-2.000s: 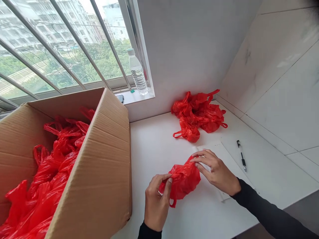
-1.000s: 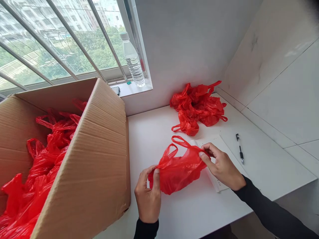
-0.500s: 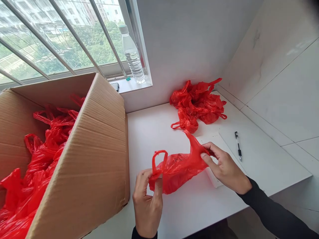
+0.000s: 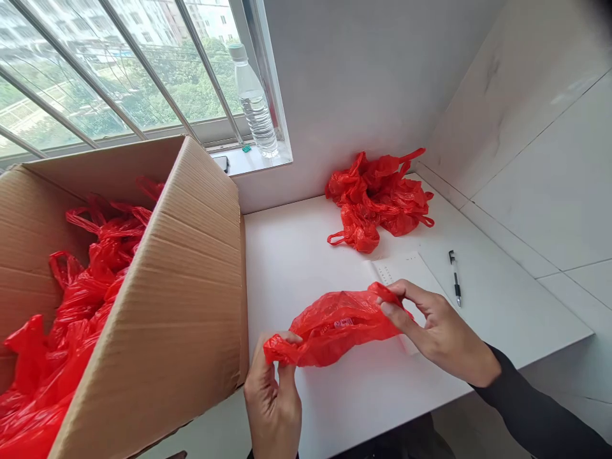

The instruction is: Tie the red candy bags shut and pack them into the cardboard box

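Note:
A red plastic bag (image 4: 335, 328) is stretched sideways between my two hands, above the white table (image 4: 287, 255). My left hand (image 4: 275, 395) pinches its left end, with a fold of film showing over the fingers. At the other end, my right hand (image 4: 425, 325) grips the bag between thumb and fingers. Pale print shows through a crease in the middle of the bag. Under and behind my right hand lies a white printed paper or booklet (image 4: 421, 271), partly covered by the hand and the bag.
On the left stands a tall cardboard box (image 4: 191, 280) holding many red bags (image 4: 90, 306). Crumpled red bags (image 4: 382, 197) lie by the back wall. A pen (image 4: 455, 278) rests on the right, and a water bottle (image 4: 257, 105) stands on the sill.
The bag's upright handle loops have folded down into my grip. My left hand has moved slightly left and down, and the bag is pulled longer and more level.

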### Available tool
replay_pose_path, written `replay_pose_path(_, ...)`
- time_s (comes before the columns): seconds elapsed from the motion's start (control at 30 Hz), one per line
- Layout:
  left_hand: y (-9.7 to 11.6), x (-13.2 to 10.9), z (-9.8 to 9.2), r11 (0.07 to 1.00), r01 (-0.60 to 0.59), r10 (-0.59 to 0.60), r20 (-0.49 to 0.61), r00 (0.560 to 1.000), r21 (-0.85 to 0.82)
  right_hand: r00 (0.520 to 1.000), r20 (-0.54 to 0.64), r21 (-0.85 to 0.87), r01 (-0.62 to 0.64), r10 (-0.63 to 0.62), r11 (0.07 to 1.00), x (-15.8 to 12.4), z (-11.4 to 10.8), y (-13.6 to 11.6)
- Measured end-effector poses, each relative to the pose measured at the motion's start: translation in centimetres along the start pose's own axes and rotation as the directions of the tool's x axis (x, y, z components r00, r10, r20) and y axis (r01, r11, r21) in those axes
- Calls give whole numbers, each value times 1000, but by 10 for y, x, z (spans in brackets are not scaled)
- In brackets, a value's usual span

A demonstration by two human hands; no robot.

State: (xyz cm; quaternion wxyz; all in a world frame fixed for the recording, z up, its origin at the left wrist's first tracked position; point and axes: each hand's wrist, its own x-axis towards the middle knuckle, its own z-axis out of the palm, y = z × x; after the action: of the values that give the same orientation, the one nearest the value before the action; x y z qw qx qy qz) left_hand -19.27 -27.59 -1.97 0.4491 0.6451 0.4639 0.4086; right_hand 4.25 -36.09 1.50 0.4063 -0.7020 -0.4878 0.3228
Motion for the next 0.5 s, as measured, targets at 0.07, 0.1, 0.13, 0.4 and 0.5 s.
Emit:
replay_pose_path(0.07,3,-1,0,1000,1,-1,1,1000,-1,998,-58,25,-1,2,1000,-2,-3,3)
replay_pose_path(0.1,4,-1,1,1000,11,-11,-8,1000,14,997,-80,41,2,1,999,-4,-4,4)
replay_pose_path(0.13,5,-2,3,999,28,-28,-20,999,32,995,-97,56,11,-6,998,-6,-5,6)
replay_pose_path(0.4,0,-1,8,998,-14,23,-124,992,69,986,-160,93,72,-56,993,-13,-5,1)
replay_pose_path(0.5,6,1,8,983,-99,113,-88,990,154,978,-180,58,114,-102,992,-14,-6,-3)
